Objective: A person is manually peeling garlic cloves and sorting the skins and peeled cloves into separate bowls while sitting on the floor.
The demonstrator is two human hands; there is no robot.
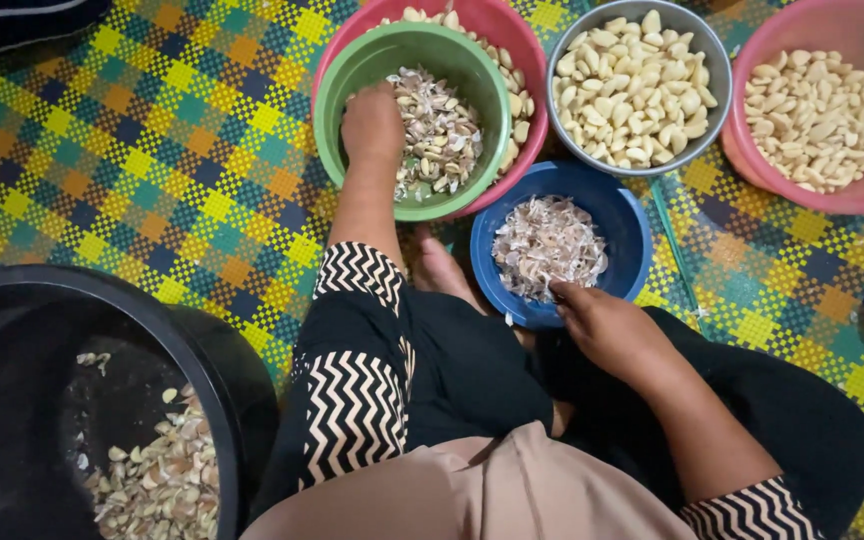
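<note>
My left hand (372, 122) reaches into a green bowl (352, 70) and rests on the unpeeled garlic cloves (442, 135) inside it; its fingers are curled into the pile. My right hand (607, 325) lies at the near rim of a blue bowl (627, 215) filled with papery garlic skins (547, 245). The fingers of that hand are closed, and whether something small is in them is hidden. The green bowl sits inside a pink bowl (512, 30) that holds peeled cloves.
A grey metal bowl (697, 30) and a second pink bowl (752, 60) at the top right hold peeled garlic. A big black tub (72, 290) with garlic scraps stands at the lower left. Everything rests on a chequered woven mat (152, 150). My legs fill the bottom middle.
</note>
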